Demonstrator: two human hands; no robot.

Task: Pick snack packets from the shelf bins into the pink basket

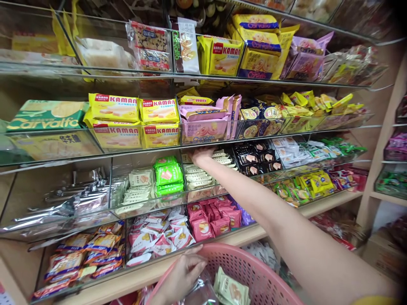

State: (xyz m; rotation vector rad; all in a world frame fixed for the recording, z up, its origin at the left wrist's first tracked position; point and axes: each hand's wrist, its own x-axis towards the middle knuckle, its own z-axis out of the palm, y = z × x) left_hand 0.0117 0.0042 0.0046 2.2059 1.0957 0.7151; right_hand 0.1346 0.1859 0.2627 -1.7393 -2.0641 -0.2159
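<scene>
My right hand (202, 157) reaches into a shelf compartment of cream-coloured snack packets (199, 177). It lies over the packets toward the back, just under the shelf above, and its fingers are mostly hidden. My left hand (186, 271) is at the near rim of a pink plastic basket (241, 256), fingers curled and closed at the rim. Inside the basket lie several pale green-cream packets (231, 288) and a clear shiny wrapper (201, 290). Bright green packets (168, 176) stand left of my right hand, black packets (257, 159) to its right.
Glass-fronted shelves hold yellow wafer packs (114, 108), purple biscuit packs (205, 127) and a green box (47, 114). Silver packets (73, 201) lie at the left. Lower down are red packets (213, 218), white-and-pink packets (157, 233) and orange packets (85, 250). A glass shelf edge (146, 150) runs close above my right hand.
</scene>
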